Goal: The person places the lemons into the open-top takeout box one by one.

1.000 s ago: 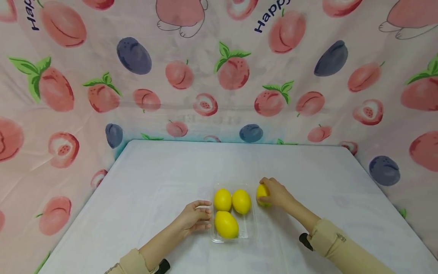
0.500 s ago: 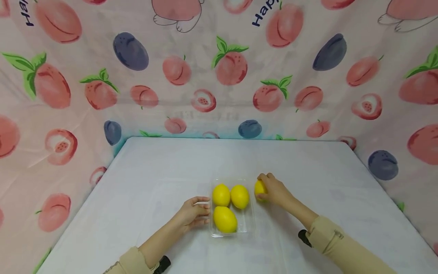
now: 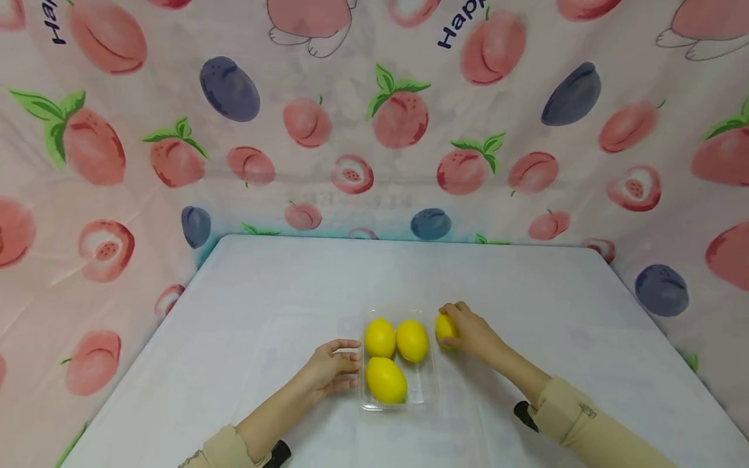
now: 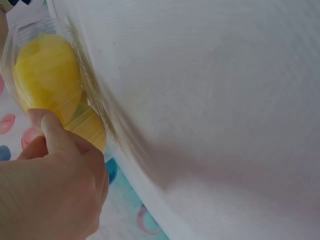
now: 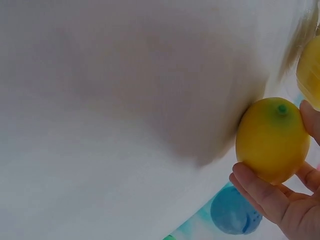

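A clear plastic container (image 3: 421,389) stands on the table with three yellow lemons inside: one at the back left (image 3: 380,337), one at the back right (image 3: 412,340) and one at the front left (image 3: 386,381). Along its left side rests my left hand (image 3: 330,372), fingers extended and touching the wall. Just right of the container, my right hand (image 3: 475,331) holds a fourth-placed separate lemon (image 5: 272,140) between thumb and fingers. In the right wrist view this lemon's green stem end shows. The container's front right corner has no lemon in it.
A white cloth covers the table (image 3: 263,279). Fruit-printed fabric (image 3: 351,117) hangs behind and on both sides of it. Dark wrist straps (image 3: 525,416) show at the sleeve cuffs.
Both hands and the lemons keep nearly the same places. The head view shifts slightly up and down between frames.
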Demonstrator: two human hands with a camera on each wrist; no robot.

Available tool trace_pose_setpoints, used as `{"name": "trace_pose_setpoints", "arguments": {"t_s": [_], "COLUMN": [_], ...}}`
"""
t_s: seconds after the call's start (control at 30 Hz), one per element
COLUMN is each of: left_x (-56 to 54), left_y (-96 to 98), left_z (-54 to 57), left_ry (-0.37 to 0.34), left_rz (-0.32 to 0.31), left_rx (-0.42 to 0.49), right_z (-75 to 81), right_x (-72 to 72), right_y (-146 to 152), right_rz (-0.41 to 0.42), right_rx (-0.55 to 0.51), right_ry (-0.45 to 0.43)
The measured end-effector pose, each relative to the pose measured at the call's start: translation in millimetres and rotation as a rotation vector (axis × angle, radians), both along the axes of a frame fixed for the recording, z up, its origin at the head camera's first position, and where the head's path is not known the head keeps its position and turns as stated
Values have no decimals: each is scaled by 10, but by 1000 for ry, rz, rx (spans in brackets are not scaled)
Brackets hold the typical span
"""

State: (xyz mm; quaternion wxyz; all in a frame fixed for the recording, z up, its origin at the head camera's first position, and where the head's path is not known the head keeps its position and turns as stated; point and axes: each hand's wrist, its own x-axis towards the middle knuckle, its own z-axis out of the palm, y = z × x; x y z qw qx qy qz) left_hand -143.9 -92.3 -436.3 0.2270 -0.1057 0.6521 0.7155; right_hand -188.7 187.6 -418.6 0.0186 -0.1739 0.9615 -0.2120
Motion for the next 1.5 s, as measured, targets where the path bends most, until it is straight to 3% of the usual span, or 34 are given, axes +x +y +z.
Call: {"name": "trace_pose_setpoints", "arguments": {"t_s": [0.17,0.43,0.93,1.1,1.27,1.5], "left_x": [-3,120,105,81,53,32], "left_y": [4,-22,-5,1,-28,-24], "left_z": [7,-97,-78,-41,17,39], "left_ry": [-1,-24,-10,-10,-6,-2], "left_rz": [-22,-52,-58,-51,-29,-15], "left_rx": [-4,35,68,51,22,6], "right_z": [-20,-29,249,300,312,221], "right_x": [33,184,487,587,659,683], "right_y": [60,169,60,-53,-215,-373], "right_rz": [-17,-44,16,28,98,135], "right_rx": [-42,-130,-264,-278,-259,-167], "right_ry": [-14,5,74,22,-33,20]}}
